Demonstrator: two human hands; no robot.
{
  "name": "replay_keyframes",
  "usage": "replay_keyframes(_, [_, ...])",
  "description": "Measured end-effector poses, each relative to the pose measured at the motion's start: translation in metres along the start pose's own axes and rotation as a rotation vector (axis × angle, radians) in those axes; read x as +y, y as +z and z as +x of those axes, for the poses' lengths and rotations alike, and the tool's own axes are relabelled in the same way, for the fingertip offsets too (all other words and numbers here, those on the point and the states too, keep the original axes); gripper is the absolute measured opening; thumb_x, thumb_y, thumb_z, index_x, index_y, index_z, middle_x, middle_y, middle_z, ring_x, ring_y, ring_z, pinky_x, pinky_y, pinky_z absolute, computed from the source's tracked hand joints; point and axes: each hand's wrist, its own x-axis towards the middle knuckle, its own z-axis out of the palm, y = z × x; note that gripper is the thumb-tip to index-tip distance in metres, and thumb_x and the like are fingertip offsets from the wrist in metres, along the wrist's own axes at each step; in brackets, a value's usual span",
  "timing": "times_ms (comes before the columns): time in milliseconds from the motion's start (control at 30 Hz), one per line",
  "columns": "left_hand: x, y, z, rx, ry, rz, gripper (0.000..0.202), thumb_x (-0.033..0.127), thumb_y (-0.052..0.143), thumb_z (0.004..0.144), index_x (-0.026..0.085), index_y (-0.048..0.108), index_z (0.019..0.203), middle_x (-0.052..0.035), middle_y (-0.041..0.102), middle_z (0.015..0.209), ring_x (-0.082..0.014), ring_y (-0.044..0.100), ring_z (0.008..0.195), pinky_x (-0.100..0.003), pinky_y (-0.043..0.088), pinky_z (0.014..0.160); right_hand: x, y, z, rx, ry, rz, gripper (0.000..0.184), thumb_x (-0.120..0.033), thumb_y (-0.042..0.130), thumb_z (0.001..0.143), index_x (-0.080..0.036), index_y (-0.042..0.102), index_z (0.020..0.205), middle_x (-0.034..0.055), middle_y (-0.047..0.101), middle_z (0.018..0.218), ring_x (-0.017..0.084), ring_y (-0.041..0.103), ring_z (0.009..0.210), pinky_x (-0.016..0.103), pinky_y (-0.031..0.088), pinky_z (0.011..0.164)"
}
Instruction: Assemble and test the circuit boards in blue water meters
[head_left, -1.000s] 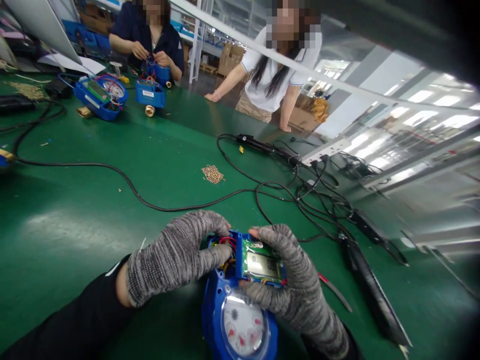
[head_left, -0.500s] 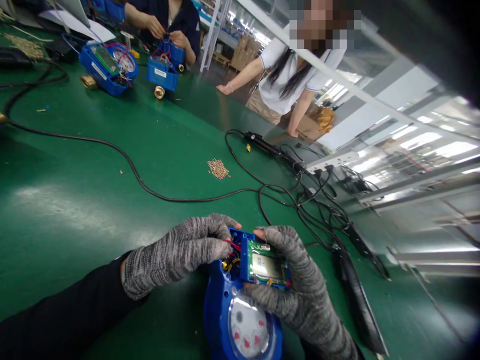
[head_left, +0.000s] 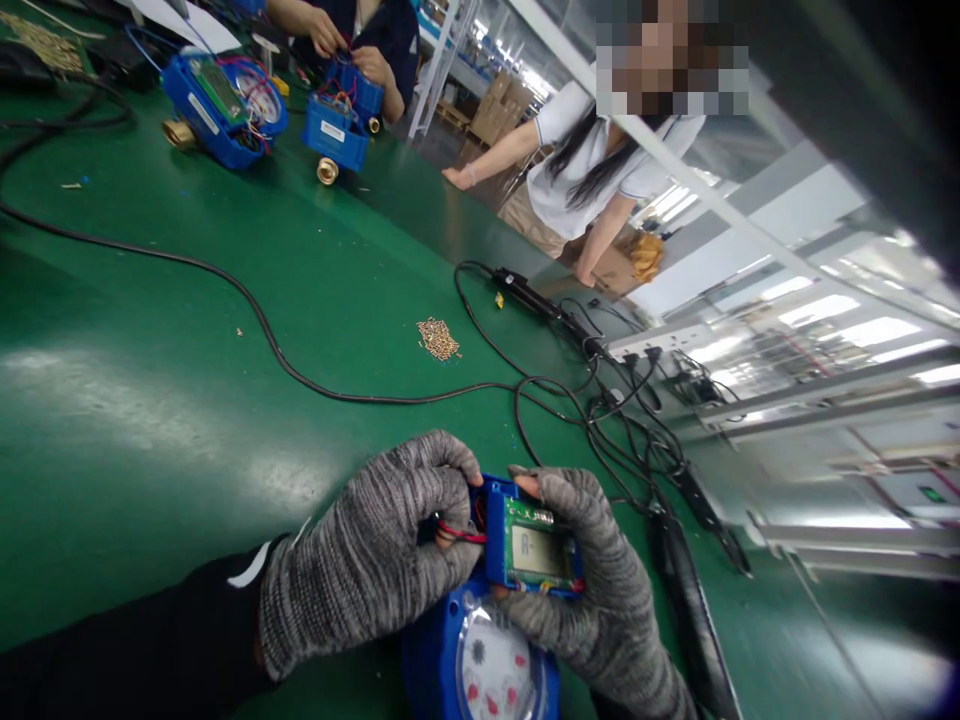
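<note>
In front of me is a blue water meter [head_left: 442, 650] with a clear round dial. My right hand [head_left: 600, 580], in a grey knit fingerless glove, grips a small circuit board with a display [head_left: 541, 550] in a blue frame, thumb below and fingers above. The board sits over the meter's upper housing. My left hand [head_left: 382, 540], gloved alike, pinches red and black wires [head_left: 461, 534] that run to the board's left edge. The housing's inside is mostly hidden behind my left fingers and the board.
A pile of small brass screws [head_left: 438, 340] lies on the green table [head_left: 360, 300]. A black cable [head_left: 262, 320] crosses it; tangled cords and a black electric screwdriver [head_left: 690, 600] lie right. Two more blue meters [head_left: 225, 110] stand far left. Two people are across the table, one handling wires.
My left hand has turned and drawn the red and black wires out to the left of the board. The board has shifted slightly right and down in my right hand.
</note>
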Motion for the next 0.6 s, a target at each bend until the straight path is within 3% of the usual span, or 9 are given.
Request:
replay_keyframes(100, [-0.006,0.003,-0.007,0.061,0.193,0.149,0.01,0.015,0.067,0.084,0.019,0.058,0.082,-0.0055,0.07,0.101,-0.0215,0.064,0.109,-0.046,0.045,0.109,0.001,0.002,-0.002,0.02,-0.018,-0.005,0.069,-0.037,0.08,0.079,-0.028,0.048,0.14,0.0078,0.055,0.125,0.025,0.051,0.117,0.037,0.046,0.099])
replay_keyframes(200, [-0.006,0.002,-0.009,0.069,0.263,0.282,0.008,0.015,0.064,0.085,0.021,0.059,0.087,-0.001,0.072,0.095,-0.0203,0.065,0.112,-0.05,0.031,0.119,0.001,0.002,-0.002,0.024,-0.027,-0.006,0.07,-0.035,0.08,0.079,-0.027,0.048,0.141,0.008,0.055,0.126,0.025,0.051,0.118,0.038,0.045,0.101])
replay_keyframes(333, [-0.002,0.0,-0.007,0.028,0.279,0.383,0.006,0.018,0.063,0.086,0.022,0.059,0.088,0.0023,0.074,0.096,-0.0208,0.063,0.116,-0.051,0.025,0.122,0.001,0.002,-0.001,0.025,-0.027,-0.009,0.072,-0.035,0.082,0.077,-0.025,0.048,0.14,0.0082,0.055,0.127,0.026,0.051,0.118,0.038,0.045,0.101])
replay_keyframes(433, [-0.002,0.001,-0.008,0.062,0.271,0.383,0.007,0.018,0.062,0.086,0.023,0.06,0.092,0.0022,0.074,0.107,-0.0208,0.063,0.118,-0.051,0.026,0.122,0.0,0.002,0.0,0.029,-0.051,-0.017,0.072,-0.035,0.081,0.078,-0.026,0.047,0.141,0.0075,0.055,0.128,0.025,0.052,0.119,0.036,0.047,0.099])
replay_keyframes(600, [-0.003,0.007,-0.014,0.073,0.204,0.347,0.009,0.018,0.062,0.087,0.022,0.061,0.095,0.0006,0.075,0.105,-0.0198,0.062,0.12,-0.05,0.025,0.123,0.0,0.003,-0.002,0.044,-0.052,-0.019,0.071,-0.036,0.08,0.08,-0.026,0.047,0.141,0.0078,0.056,0.128,0.025,0.052,0.119,0.037,0.047,0.1])
